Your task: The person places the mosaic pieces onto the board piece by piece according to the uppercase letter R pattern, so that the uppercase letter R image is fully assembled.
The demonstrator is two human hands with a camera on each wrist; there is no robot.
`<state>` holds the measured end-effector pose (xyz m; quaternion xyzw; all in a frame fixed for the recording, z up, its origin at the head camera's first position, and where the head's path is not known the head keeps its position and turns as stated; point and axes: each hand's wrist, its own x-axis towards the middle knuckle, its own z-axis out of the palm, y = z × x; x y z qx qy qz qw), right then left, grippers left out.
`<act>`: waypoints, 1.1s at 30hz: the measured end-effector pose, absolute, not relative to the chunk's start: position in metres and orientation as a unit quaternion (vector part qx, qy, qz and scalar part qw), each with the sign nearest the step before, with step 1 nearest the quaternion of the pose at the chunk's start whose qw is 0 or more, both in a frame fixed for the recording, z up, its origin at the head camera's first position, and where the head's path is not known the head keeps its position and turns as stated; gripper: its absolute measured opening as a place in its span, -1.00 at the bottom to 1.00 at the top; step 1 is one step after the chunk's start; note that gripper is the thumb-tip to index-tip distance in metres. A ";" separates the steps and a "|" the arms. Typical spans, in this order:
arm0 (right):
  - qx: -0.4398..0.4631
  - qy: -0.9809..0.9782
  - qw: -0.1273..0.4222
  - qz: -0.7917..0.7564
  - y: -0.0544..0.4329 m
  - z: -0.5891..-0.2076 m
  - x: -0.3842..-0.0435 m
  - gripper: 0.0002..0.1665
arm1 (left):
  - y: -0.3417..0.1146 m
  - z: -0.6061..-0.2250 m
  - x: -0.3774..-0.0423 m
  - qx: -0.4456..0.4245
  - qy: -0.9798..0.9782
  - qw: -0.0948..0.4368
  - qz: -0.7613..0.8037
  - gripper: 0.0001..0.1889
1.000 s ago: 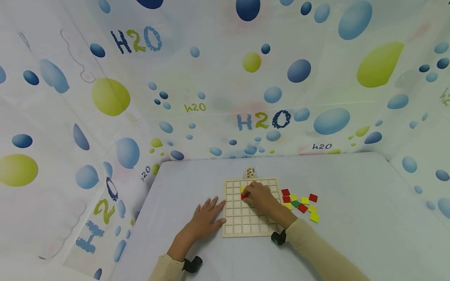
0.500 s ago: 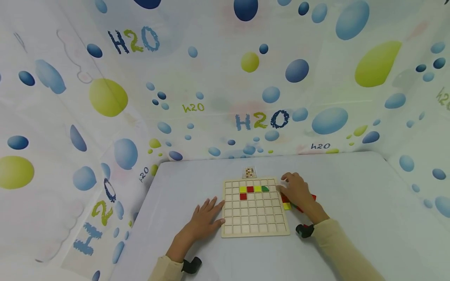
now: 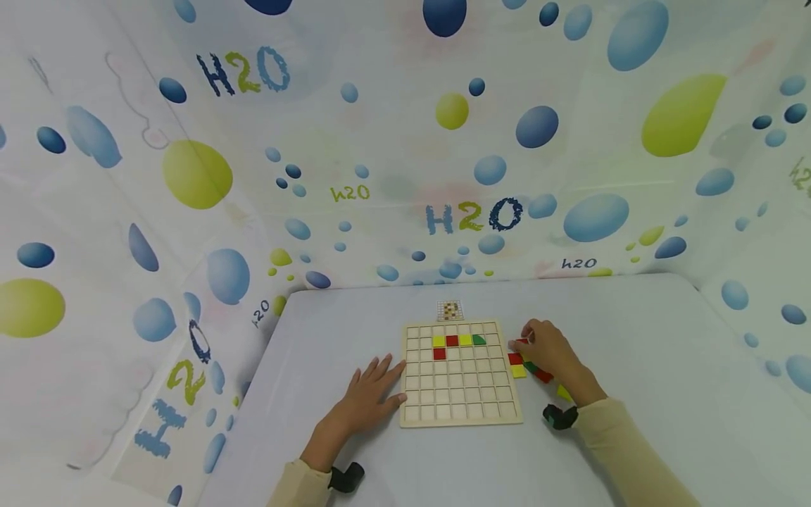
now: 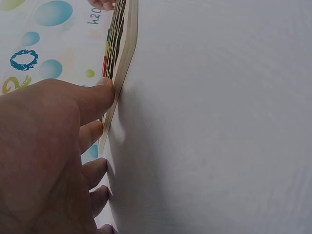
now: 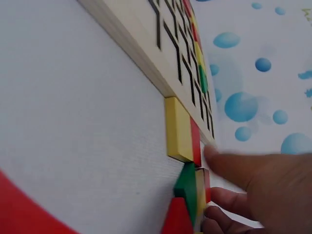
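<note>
A square wooden grid board (image 3: 462, 380) lies on the table, with yellow, red and green tiles set in its upper cells and one red tile (image 3: 440, 354) in the row below. Spread fingers of my left hand (image 3: 370, 396) touch the board's left edge; the left wrist view shows the thumb (image 4: 97, 100) against that edge. My right hand (image 3: 552, 351) is over the loose tiles right of the board, thumb and fingers curled about a red tile (image 5: 207, 185). Beside it lie a yellow tile (image 3: 519, 371), a second red tile (image 3: 515, 359) and a green piece (image 5: 186, 190).
A small printed grid card (image 3: 450, 310) lies just beyond the board's far edge. More loose tiles, among them a yellow tile (image 3: 564, 393), show partly under the right hand and wrist. Patterned white sheeting (image 3: 399, 141) rises behind the table.
From the board, my right hand has moved right to the loose tiles, leaving the red tile in its cell, and its fingers have drawn in on another red tile. The left hand stays put.
</note>
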<state>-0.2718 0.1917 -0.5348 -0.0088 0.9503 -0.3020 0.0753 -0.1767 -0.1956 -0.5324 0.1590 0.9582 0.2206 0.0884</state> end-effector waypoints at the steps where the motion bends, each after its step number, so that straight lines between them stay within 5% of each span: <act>1: -0.012 0.950 0.077 -0.302 0.192 -0.535 -0.271 -0.53 | -0.196 -0.533 -0.177 0.159 0.959 0.089 0.219 -0.28; 33: -0.109 0.938 0.062 -0.322 0.190 -0.545 -0.279 -0.64 | -0.197 -0.532 -0.177 0.161 0.957 0.089 0.223 -0.30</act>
